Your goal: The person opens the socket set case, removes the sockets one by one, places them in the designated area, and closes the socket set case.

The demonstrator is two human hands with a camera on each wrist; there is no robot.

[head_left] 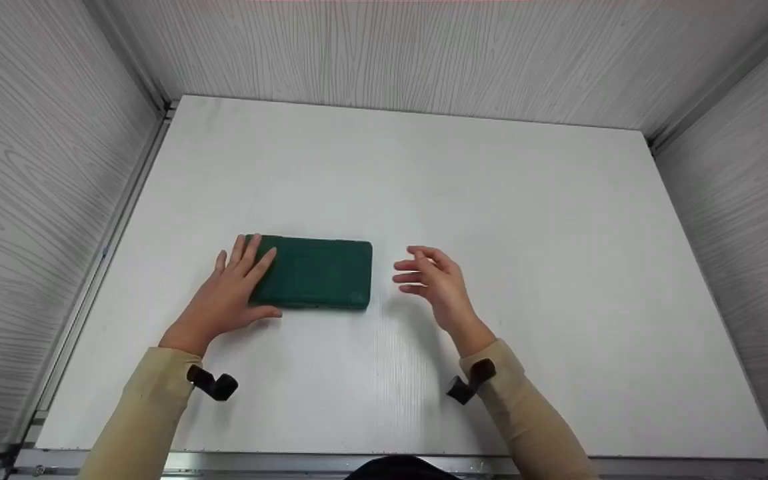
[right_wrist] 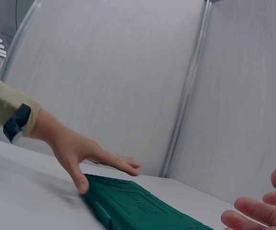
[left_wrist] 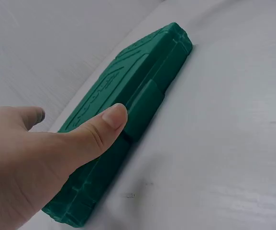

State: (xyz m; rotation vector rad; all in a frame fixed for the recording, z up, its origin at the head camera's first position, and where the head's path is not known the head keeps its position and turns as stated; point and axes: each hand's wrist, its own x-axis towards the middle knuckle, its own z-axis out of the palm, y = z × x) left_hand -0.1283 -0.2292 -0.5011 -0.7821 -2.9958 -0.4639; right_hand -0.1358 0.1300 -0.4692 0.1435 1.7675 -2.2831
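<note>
A flat green plastic case (head_left: 321,273) with a latch on its front side lies closed on the white table. Raised lettering shows on its lid in the left wrist view. My left hand (head_left: 227,297) is spread over the left end of the case, fingers fairly straight, thumb along the front edge. Whether its fingers press on the lid or hover just over it, I cannot tell. To the right of the case, my right hand (head_left: 441,287) is held above the table with loosely bent fingers and nothing in them. In the right wrist view, the case (right_wrist: 138,203) is partly cut off below.
The white tabletop (head_left: 524,220) stretches around the case. Pale wood-grain panels (head_left: 391,53) stand at the back and both sides. A metal rail (head_left: 291,461) runs along the front edge. Dark camera mounts (head_left: 214,383) sit on both sleeves.
</note>
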